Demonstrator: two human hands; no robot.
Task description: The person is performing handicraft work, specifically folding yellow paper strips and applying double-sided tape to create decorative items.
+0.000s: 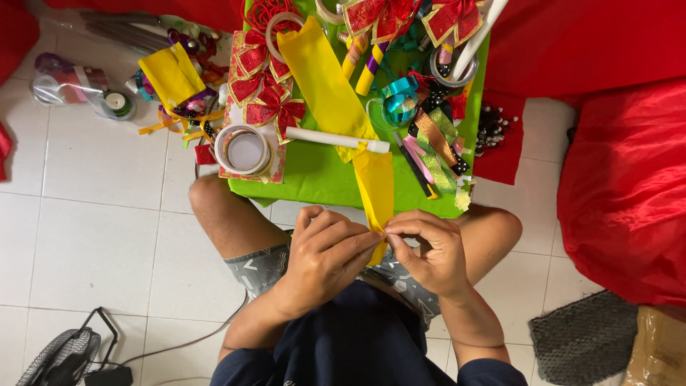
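Basically both hands meet at the near end of a long yellow paper strip (374, 187), just off the near edge of the green table (314, 175). Left hand (325, 254) mostly closed, thumb and forefinger pinched on the strip's edge. Right hand (429, 250) curled too, fingertips pinching the same spot from the other side. Strip hangs down over the near edge between the knees; its far part runs up across the table toward the far edge, under a white tube (336, 138) lying across it.

Left of the strip: a tape roll (243, 149) near the near-left corner, red glitter bows (261, 89) behind it. Right of the strip: mixed ribbon pieces (432, 139) along the right edge, a teal ribbon coil (396, 100) further in. More red bows (400, 14) at the far edge. Off the table on the floor, left: another folded yellow sheet (171, 71), a bag of ribbon spools (78, 86). Fan (61, 357) at the lower left.

Risk, as a judgement: paper looks thin, so pinching hard or pulling the two hands apart could tear it at the fold. A tug toward the body could drag the strip out from under the tube, roll the tube, and knock ribbon bits off the near edge.
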